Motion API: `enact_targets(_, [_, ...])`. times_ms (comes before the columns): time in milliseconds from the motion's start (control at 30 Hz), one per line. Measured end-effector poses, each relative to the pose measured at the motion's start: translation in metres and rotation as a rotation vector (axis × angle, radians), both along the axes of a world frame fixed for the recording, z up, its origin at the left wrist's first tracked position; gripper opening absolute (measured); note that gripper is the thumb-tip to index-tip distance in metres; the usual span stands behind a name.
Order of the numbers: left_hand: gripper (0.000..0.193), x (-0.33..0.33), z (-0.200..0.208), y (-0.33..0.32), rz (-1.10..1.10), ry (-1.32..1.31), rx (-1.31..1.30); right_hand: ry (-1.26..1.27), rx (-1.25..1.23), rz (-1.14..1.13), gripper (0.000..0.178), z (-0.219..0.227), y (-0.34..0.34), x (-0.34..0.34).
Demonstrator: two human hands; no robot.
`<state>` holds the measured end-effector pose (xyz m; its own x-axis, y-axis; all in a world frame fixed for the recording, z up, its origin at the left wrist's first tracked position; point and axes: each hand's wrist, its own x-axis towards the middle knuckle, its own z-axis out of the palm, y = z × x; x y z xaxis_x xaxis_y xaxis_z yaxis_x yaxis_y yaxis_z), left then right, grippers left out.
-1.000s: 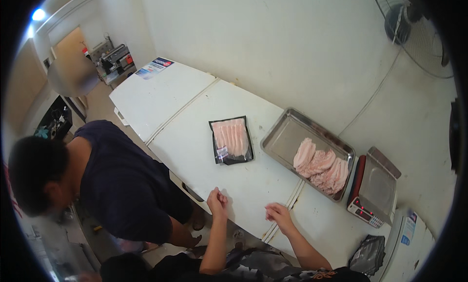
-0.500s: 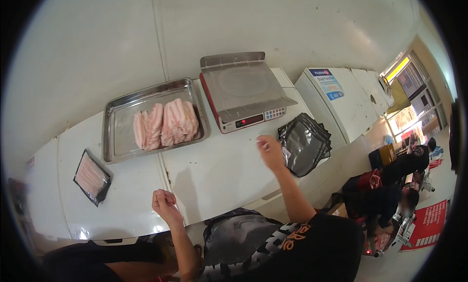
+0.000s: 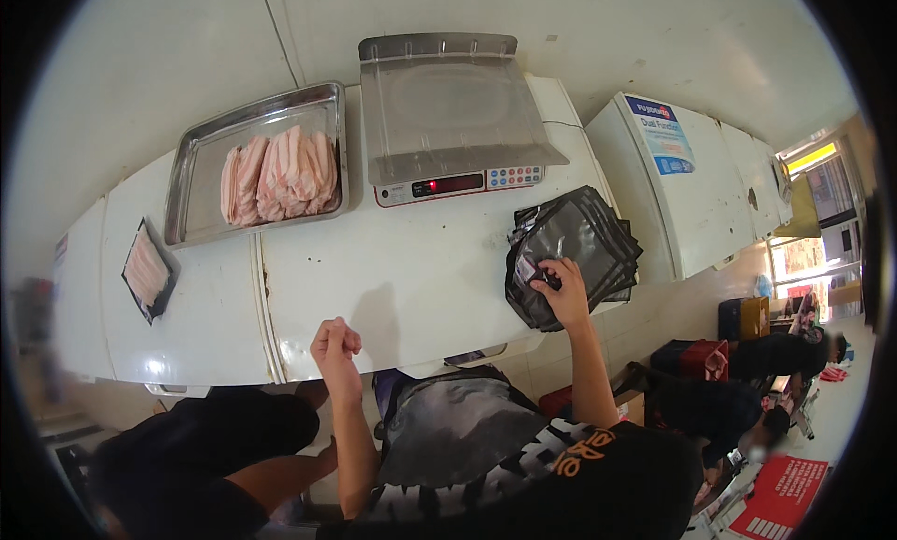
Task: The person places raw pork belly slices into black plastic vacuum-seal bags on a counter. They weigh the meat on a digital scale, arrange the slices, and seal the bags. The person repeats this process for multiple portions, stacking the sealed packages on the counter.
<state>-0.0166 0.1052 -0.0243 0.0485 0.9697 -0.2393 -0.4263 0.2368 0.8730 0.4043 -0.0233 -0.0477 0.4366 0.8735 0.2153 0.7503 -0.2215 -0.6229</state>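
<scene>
On the right of the white worktop lies a fanned stack of black plastic vacuum bags with clear windows (image 3: 584,232). My right hand (image 3: 566,293) is on the stack's near side, its thumb and fingers pinching the top bag. My left hand (image 3: 336,351) hovers at the front edge of the worktop with its fingers curled closed and nothing visible in them. Sliced raw pork belly (image 3: 282,177) lies in two piles inside a steel tray (image 3: 198,187) at the back left. Farther left sits one packed bag of pork slices (image 3: 147,268).
A digital scale (image 3: 458,182) with a metal platform stands at the back middle, between tray and bags. Beyond the worktop's right end is a white chest freezer (image 3: 710,194). A person in dark clothes (image 3: 206,456) is close by my left; other people work at the far right.
My right hand has moved from above the worktop onto the bag stack and pinched a bag. My left hand stays curled near the front edge. The whole view has shifted.
</scene>
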Motion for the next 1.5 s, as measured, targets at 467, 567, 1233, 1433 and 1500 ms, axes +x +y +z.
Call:
enact_targets(467, [0.031,0.042,0.008,-0.012,-0.269,0.095,0.017,0.314,-0.003,-0.210,0.030,0.053,0.011,0.043])
enact_targets(567, [0.028,0.041,0.006,-0.018,-0.323,0.020,-0.056,0.110,0.086,0.107,0.032,0.111,0.024,0.027])
enact_targets(1233, [0.048,-0.085,-0.004,-0.024,0.638,-0.031,-0.024,-0.064,0.039,1.290,0.035,0.071,0.097,-0.245])
enact_targets(1433, [0.083,-0.094,-0.044,-0.006,0.756,0.061,0.000,-0.095,-0.074,1.152,0.039,0.049,0.106,-0.218])
enact_targets(1500, [0.094,-0.098,-0.050,-0.007,0.765,0.192,0.024,-0.056,-0.102,1.109,0.039,0.045,0.104,-0.207])
